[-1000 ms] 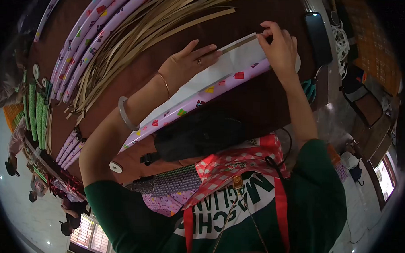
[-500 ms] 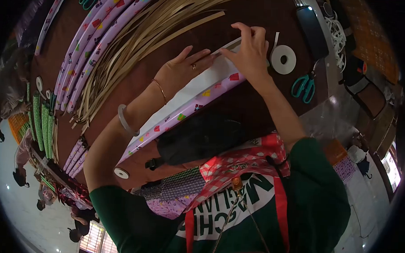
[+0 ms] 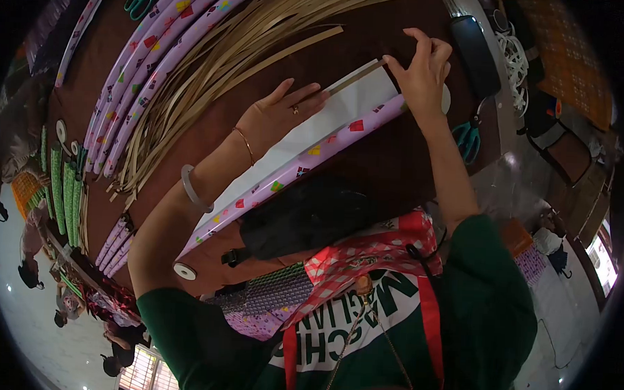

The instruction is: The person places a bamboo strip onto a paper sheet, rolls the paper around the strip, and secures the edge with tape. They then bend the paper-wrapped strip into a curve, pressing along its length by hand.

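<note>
A sheet of lilac gift-patterned wrapping paper (image 3: 355, 128) lies across the table, its near side folded or rolled over and its white inner face (image 3: 362, 97) up. Along the far edge of the sheet runs a thin brown strip (image 3: 358, 78). My left hand (image 3: 282, 118) rests flat on the paper and strip, fingers stretched out. At the strip's right end, the thumb of my right hand (image 3: 421, 74) touches the corner; its other fingers are raised apart from the thumb. A roll of white tape (image 3: 446, 100) is mostly hidden behind my right hand.
Loose brown strips (image 3: 213, 68) and lilac paper rolls (image 3: 141, 72) lie at the far left. Teal scissors (image 3: 468, 140) and a dark phone-like object (image 3: 475, 56) are on the right. A black bag (image 3: 304, 219) sits at the near edge. Other people are at lower left.
My right hand has moved right and slightly away along the strip to its end, uncovering more white paper and covering much of the tape roll. My left hand has barely moved.
</note>
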Available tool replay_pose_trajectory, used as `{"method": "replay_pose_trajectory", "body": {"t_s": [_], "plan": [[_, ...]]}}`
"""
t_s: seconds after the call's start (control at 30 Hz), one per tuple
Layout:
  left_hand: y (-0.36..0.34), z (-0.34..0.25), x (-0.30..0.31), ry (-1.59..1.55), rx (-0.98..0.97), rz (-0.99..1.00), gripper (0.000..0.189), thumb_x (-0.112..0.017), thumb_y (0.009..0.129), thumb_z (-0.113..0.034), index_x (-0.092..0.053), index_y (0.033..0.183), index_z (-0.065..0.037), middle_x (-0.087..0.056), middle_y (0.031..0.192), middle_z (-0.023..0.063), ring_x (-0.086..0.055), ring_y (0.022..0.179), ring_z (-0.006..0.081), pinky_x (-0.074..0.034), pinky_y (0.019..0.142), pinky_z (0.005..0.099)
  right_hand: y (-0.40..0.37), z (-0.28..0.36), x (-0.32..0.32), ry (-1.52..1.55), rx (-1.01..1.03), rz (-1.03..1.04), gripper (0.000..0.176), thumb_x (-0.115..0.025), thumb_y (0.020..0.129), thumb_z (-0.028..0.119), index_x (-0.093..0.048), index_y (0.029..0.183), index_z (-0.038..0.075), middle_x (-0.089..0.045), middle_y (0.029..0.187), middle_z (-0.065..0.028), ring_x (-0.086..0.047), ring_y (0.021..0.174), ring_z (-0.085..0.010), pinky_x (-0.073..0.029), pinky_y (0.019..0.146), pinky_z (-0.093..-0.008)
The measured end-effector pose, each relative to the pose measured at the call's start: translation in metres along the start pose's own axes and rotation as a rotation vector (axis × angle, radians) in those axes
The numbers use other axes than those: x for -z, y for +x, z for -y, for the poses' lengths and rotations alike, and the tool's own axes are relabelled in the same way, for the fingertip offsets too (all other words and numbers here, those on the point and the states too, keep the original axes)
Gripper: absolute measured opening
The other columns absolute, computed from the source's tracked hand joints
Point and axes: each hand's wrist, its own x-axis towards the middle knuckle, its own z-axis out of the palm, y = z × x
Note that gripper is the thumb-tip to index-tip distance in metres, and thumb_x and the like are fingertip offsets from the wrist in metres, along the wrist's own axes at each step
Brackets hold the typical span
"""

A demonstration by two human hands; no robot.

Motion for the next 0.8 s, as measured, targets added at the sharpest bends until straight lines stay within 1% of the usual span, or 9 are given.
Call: {"method": "replay_pose_trajectory", "body": {"t_s": [0.13,0.17,0.23,0.33,0.47,0.53,0.63,0.73,0.8], "plan": [[0.001,-0.001,0.0,0.002,0.022,-0.017,0.059,-0.051,0.08,-0.015,-0.034,0.136,-0.021,-0.024,0.145,-0.0079,-0.021,0.135,0.0126,-0.014,0.112,0.0391,-0.005,0.004,0.01,0.111,0.093,-0.18,0.045,-0.072,0.072,0.012,-0.05,0.111,0.013,-0.039,0.107,-0.0149,-0.043,0.097,-0.0292,-0.036,0.082,-0.0408],[0.001,-0.002,0.0,0.024,0.038,-0.058,0.059,-0.051,0.08,-0.016,-0.034,0.136,-0.021,-0.024,0.145,-0.0078,-0.021,0.134,0.0129,-0.014,0.112,0.0388,-0.013,0.013,0.016,0.169,0.068,-0.159,0.037,-0.069,0.073,0.014,-0.053,0.107,0.011,-0.045,0.104,-0.0124,-0.047,0.094,-0.0287,-0.036,0.082,-0.0394],[0.0,-0.004,-0.002,0.048,0.061,-0.098,0.058,-0.051,0.08,-0.016,-0.035,0.136,-0.021,-0.024,0.145,-0.0077,-0.021,0.134,0.0132,-0.014,0.112,0.0385,-0.028,0.029,0.03,0.29,0.293,0.166,0.036,-0.069,0.073,0.022,-0.055,0.104,0.01,-0.051,0.1,-0.0073,-0.05,0.092,-0.0268,-0.037,0.083,-0.0382],[0.0,-0.004,-0.004,-0.018,0.063,-0.077,0.058,-0.051,0.08,-0.016,-0.035,0.136,-0.021,-0.025,0.144,-0.0078,-0.02,0.135,0.0138,-0.012,0.112,0.0391,-0.045,0.055,0.035,0.304,0.589,0.445,0.043,-0.072,0.066,0.03,-0.056,0.102,0.011,-0.052,0.098,-0.0037,-0.051,0.093,-0.0218,-0.037,0.082,-0.035],[0.001,-0.009,-0.006,0.075,0.067,-0.081,0.057,-0.05,0.081,-0.017,-0.036,0.136,-0.021,-0.025,0.144,-0.0071,-0.017,0.136,0.0139,-0.008,0.113,0.0395,-0.056,0.053,0.023,0.209,0.638,0.595,0.04,-0.074,0.063,0.026,-0.057,0.096,0.011,-0.051,0.099,-0.0038,-0.051,0.094,-0.0216,-0.037,0.082,-0.0344],[0.001,-0.008,-0.006,0.124,0.079,-0.098,0.056,-0.05,0.081,-0.017,-0.036,0.136,-0.021,-0.025,0.145,-0.0068,-0.016,0.136,0.014,-0.006,0.113,0.0398,-0.056,0.054,0.025,0.185,0.563,0.768,0.04,-0.073,0.064,0.027,-0.057,0.098,0.011,-0.05,0.11,-0.0049,-0.049,0.103,-0.0232,-0.036,0.088,-0.0378],[-0.003,0.002,-0.004,0.028,0.029,-0.136,0.058,-0.05,0.081,-0.014,-0.034,0.137,-0.02,-0.024,0.145,-0.0063,-0.015,0.136,0.0144,-0.009,0.113,0.0403,-0.058,0.059,0.028,0.209,0.49,0.788,0.039,-0.074,0.063,0.025,-0.057,0.095,0.009,-0.048,0.111,-0.0069,-0.047,0.105,-0.0253,-0.036,0.088,-0.0387],[-0.004,0.013,0.007,-0.026,-0.036,-0.116,0.066,-0.058,0.077,-0.017,-0.032,0.138,-0.02,-0.021,0.147,-0.0052,-0.015,0.137,0.0165,-0.012,0.112,0.041,-0.062,0.054,0.023,0.266,0.5,0.712,0.038,-0.074,0.063,0.023,-0.058,0.094,0.009,-0.048,0.111,-0.0089,-0.046,0.106,-0.0269,-0.036,0.089,-0.0395],[-0.007,0.021,0.015,-0.083,-0.143,-0.041,0.087,-0.071,0.064,-0.03,-0.028,0.139,-0.023,-0.019,0.148,-0.004,-0.013,0.137,0.0197,-0.014,0.112,0.0414,-0.06,0.053,0.023,0.273,0.492,0.719,0.038,-0.074,0.063,0.023,-0.058,0.093,0.009,-0.048,0.111,-0.0094,-0.046,0.106,-0.0276,-0.036,0.088,-0.0402]]}}
